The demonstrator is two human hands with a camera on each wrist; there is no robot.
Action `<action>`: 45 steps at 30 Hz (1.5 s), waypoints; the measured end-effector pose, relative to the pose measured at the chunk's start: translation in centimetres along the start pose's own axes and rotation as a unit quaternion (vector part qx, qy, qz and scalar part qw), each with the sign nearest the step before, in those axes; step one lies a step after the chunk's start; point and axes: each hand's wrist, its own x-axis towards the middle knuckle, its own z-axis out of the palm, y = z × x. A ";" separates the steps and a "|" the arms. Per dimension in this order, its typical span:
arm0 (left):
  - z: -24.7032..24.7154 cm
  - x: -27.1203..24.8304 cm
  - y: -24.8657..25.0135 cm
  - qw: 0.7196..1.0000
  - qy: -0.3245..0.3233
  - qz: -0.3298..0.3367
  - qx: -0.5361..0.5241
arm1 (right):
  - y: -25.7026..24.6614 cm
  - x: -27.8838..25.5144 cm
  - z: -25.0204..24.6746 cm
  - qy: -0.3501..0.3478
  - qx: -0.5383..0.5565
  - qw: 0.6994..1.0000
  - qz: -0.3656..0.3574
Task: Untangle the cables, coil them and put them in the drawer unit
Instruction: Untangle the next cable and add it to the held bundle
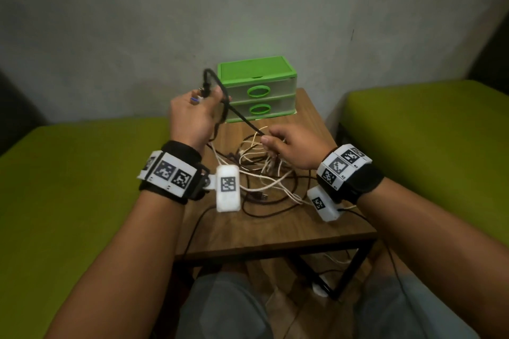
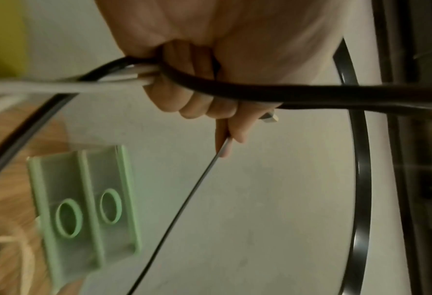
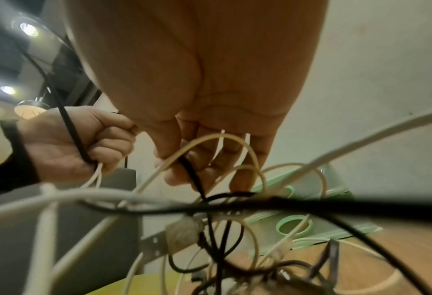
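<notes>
both hands (image 1: 192, 115) grip tangled cables (image 1: 264, 173); green drawer unit (image 1: 257, 91) stands closed.

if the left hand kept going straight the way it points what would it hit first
Probably the drawer unit: the left hand, gripping a black cable and white ones, points at its left front corner. Depth is unclear; it might pass just left, reaching the wall.

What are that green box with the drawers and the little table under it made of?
Drawer unit: looks like plastic, with a glossy bright green frame and ring handles, and cloudy see-through drawer fronts.

Table: the top shows brown wood grain with a matte finish; it could be solid wood or a printed laminate, the pictures cannot settle which. Its thin black legs look like painted metal.
</notes>
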 end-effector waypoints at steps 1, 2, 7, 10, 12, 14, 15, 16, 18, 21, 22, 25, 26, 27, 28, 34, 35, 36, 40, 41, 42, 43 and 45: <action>-0.8 0.4 0.5 1.000 0.015 0.001 -0.024 | 0.3 -0.1 0.1 -0.015 -0.022 1.000 0.010; -1.6 0.8 0.8 0.999 0.031 0.002 -0.035 | 0.7 -0.2 0.2 -0.029 -0.042 0.999 0.018; -4.2 1.9 2.1 0.997 0.039 0.021 -0.059 | 1.9 -0.5 -0.2 -0.058 -0.081 0.993 0.057; -2.3 0.8 1.7 0.993 -0.045 0.019 0.104 | 1.6 -0.1 -0.7 -0.036 -0.038 0.997 0.054; -0.6 -0.5 0.4 0.974 -0.130 -0.011 0.188 | 1.1 0.4 -0.7 -0.021 0.002 0.999 0.032; 1.0 -1.8 -0.5 0.961 -0.188 -0.024 0.202 | 0.7 0.8 -0.7 0.000 -0.001 1.000 0.008; 1.8 -2.5 -0.7 0.959 -0.204 -0.030 0.194 | 0.4 0.9 -0.7 0.010 -0.006 1.000 -0.004; 2.4 -2.9 -0.9 0.961 -0.210 -0.042 0.177 | 0.3 1.1 -0.7 0.020 -0.006 1.000 -0.018; 3.3 -3.4 -1.1 0.967 -0.200 -0.060 0.143 | 0.3 1.4 -0.7 0.036 0.002 0.999 -0.033; 3.6 -3.1 -1.4 0.978 -0.166 -0.084 0.094 | 0.4 1.5 -0.6 0.041 0.039 0.998 -0.019; 3.7 -2.9 -1.5 0.981 -0.155 -0.091 0.073 | 0.4 1.4 -0.6 0.044 0.043 0.998 -0.015; 4.1 -2.8 -1.7 0.987 -0.128 -0.092 0.012 | 0.0 1.4 -0.7 0.054 0.054 0.997 -0.025; 4.1 -2.8 -1.7 0.989 -0.123 -0.087 0.004 | -0.1 1.5 -0.7 0.057 0.060 0.996 -0.030; 4.1 -2.8 -1.7 0.990 -0.119 -0.081 0.006 | -0.3 1.4 -0.6 0.055 0.062 0.996 -0.031; 4.0 -2.6 -1.6 0.991 -0.113 -0.075 0.010 | -0.3 1.3 -0.5 0.049 0.054 0.997 -0.024; 0.8 0.6 -0.3 0.994 0.009 -0.068 -0.082 | 1.4 -0.4 0.4 -0.016 -0.003 0.999 0.041; 0.2 0.8 -0.4 0.994 0.018 -0.070 -0.084 | 1.4 -0.3 0.4 -0.021 -0.014 0.999 0.042; -0.2 0.8 -0.7 0.994 0.022 -0.067 -0.085 | 1.4 -0.1 0.3 -0.025 -0.026 0.998 0.044; 0.0 -0.4 -1.7 0.992 -0.005 -0.080 -0.100 | 1.2 0.4 0.1 -0.033 -0.060 0.997 0.046; 0.2 -1.0 -1.9 0.991 -0.038 -0.088 -0.089 | 1.0 0.5 0.0 -0.023 -0.047 0.998 0.044; 0.5 -1.6 -2.0 0.990 -0.078 -0.099 -0.067 | 0.9 0.6 -0.1 -0.010 -0.034 0.999 0.037; 0.9 -2.4 -2.1 0.986 -0.122 -0.108 -0.037 | 0.6 0.7 -0.1 0.001 -0.025 0.999 0.031; 2.0 -3.9 -2.4 0.978 -0.181 -0.106 0.013 | 0.0 0.9 -0.2 0.014 -0.024 0.999 0.020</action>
